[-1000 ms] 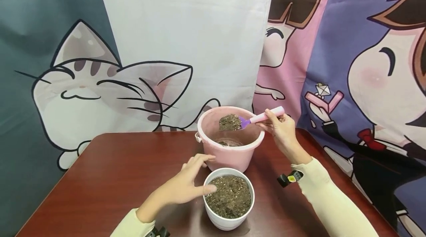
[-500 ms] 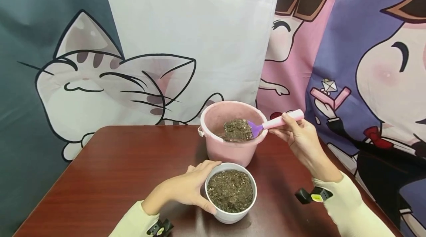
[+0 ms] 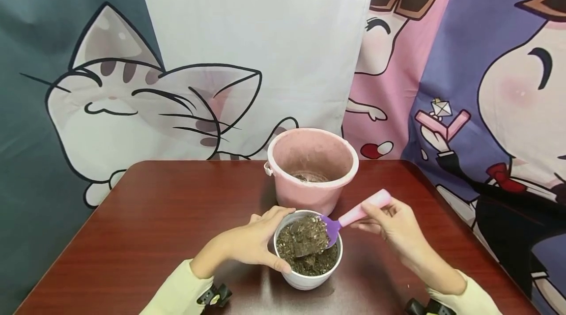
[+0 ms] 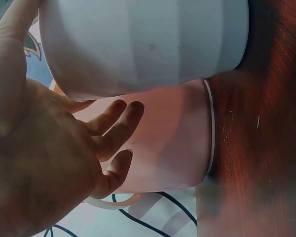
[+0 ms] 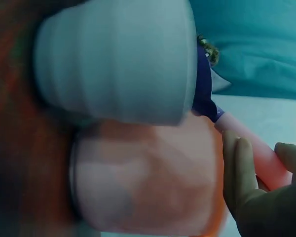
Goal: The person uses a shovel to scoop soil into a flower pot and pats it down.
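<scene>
A white flowerpot (image 3: 306,282) full of dark soil (image 3: 318,265) stands on the table. My left hand (image 3: 253,241) holds it from the left, thumb at the near side of the rim and index finger at the far side. The other fingers (image 4: 119,129) hang apart from the pot in the left wrist view. Between thumb and fingers, my right hand (image 3: 400,229) grips the pink handle of a small garden trowel (image 3: 364,208). Its purple blade, heaped with soil, lies over the pot's opening. In the right wrist view the trowel (image 5: 246,140) crosses the pot's rim.
Just behind the pot stands a pink bucket (image 3: 309,197), with a little soil at its bottom. The dark red wooden table (image 3: 177,216) extends to both sides. A cartoon-printed cloth (image 3: 274,35) hangs behind it.
The right hand has brought the loaded trowel from over the bucket, towards me, to over the pot. The left hand has come from hovering beside the pot to holding its rim.
</scene>
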Tool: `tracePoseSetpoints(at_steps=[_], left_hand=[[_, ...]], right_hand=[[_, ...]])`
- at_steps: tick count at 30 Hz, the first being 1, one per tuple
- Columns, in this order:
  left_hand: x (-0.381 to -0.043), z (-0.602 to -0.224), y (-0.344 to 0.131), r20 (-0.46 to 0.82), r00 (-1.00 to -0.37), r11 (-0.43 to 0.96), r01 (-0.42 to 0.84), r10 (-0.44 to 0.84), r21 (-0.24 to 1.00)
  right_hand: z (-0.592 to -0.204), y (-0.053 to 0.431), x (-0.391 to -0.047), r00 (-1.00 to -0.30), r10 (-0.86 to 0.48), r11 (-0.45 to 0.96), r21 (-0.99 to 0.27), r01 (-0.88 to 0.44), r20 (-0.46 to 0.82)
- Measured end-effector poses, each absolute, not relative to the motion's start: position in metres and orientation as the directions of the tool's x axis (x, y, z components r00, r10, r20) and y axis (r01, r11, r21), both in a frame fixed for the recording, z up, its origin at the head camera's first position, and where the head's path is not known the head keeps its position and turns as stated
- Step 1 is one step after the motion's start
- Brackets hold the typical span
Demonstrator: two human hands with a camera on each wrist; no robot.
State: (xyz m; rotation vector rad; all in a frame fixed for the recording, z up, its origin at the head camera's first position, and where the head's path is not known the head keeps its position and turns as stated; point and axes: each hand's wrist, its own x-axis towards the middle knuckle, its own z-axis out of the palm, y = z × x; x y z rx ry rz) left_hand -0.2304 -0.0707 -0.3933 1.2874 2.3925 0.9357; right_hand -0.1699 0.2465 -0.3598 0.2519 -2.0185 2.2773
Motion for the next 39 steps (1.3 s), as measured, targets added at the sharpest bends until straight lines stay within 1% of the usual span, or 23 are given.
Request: tracePoseSetpoints(at_steps=[2, 4, 8, 10, 16, 19, 24, 28, 31, 35, 39], left_hand=[[-0.231, -0.393, -0.071, 0.060, -0.573, 0.396, 0.636, 0.818, 0.662], [-0.231, -0.394, -0.072, 0.054, -0.575, 0.399, 0.629, 0.816, 0.667], [-0.231, -0.394, -0.071, 0.059, -0.568, 0.393, 0.636, 0.821, 0.664], [-0.231, -0.393, -0.070, 0.067, -0.563, 0.387, 0.643, 0.824, 0.661], [-0.233, -0.391, -0.069, 0.066, -0.561, 0.389, 0.649, 0.825, 0.653], [-0.233, -0.392, -0.069, 0.059, -0.564, 0.395, 0.645, 0.824, 0.654], [-0.232, -0.394, -0.070, 0.042, -0.575, 0.403, 0.622, 0.817, 0.671], [-0.232, -0.396, -0.069, 0.038, -0.576, 0.401, 0.613, 0.817, 0.681], [-0.232, -0.396, -0.069, 0.035, -0.577, 0.401, 0.610, 0.816, 0.684], [-0.232, -0.395, -0.069, 0.034, -0.581, 0.408, 0.610, 0.813, 0.679], [-0.233, -0.395, -0.069, 0.033, -0.583, 0.414, 0.615, 0.812, 0.671]], right_hand=[[-0.365, 0.239, -0.169, -0.977, -0.014, -0.060, -0.975, -0.214, 0.215], [-0.366, 0.234, -0.169, -0.960, 0.005, 0.007, -0.960, -0.281, 0.281], [-0.360, 0.233, -0.171, -0.897, -0.013, 0.135, -0.888, -0.440, 0.442], [-0.356, 0.237, -0.171, -0.870, -0.015, 0.187, -0.853, -0.487, 0.493], [-0.345, 0.245, -0.164, -0.837, 0.017, 0.279, -0.806, -0.521, 0.547], [-0.339, 0.246, -0.161, -0.830, 0.029, 0.299, -0.797, -0.525, 0.557], [-0.331, 0.251, -0.159, -0.818, 0.032, 0.293, -0.788, -0.542, 0.574], [-0.326, 0.256, -0.156, -0.803, 0.047, 0.353, -0.762, -0.543, 0.594], [-0.321, 0.260, -0.154, -0.773, 0.038, 0.309, -0.744, -0.593, 0.633], [-0.318, 0.264, -0.154, -0.740, 0.038, 0.160, -0.735, -0.659, 0.672], [-0.328, 0.260, -0.155, -0.737, 0.056, 0.084, -0.739, -0.669, 0.673]])
